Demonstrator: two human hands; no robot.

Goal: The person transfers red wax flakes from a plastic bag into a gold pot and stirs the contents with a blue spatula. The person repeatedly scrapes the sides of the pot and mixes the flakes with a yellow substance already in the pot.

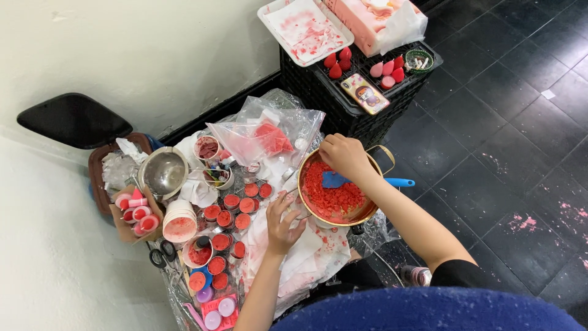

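Note:
A round brass-coloured pan (366, 211) full of red crumbly chunks sits low in front of me. My right hand (345, 157) reaches over its far rim, fingers closed, just above a blue spatula (335, 179) that lies across the red mass with its handle sticking out to the right. My left hand (282, 222) rests with spread fingers against the pan's left rim, on stained white paper (312, 256). Several small round pots (231, 210) filled with red stand just left of that hand.
A clear plastic bag (269, 136) with red pieces lies behind the pan. A steel bowl (163, 173), white cups (179, 223) and scissors (160, 255) are at left. A black crate (343, 101) carries a stained white tray (304, 29), red sponges (338, 62) and a phone (365, 94). The floor is dark tiles.

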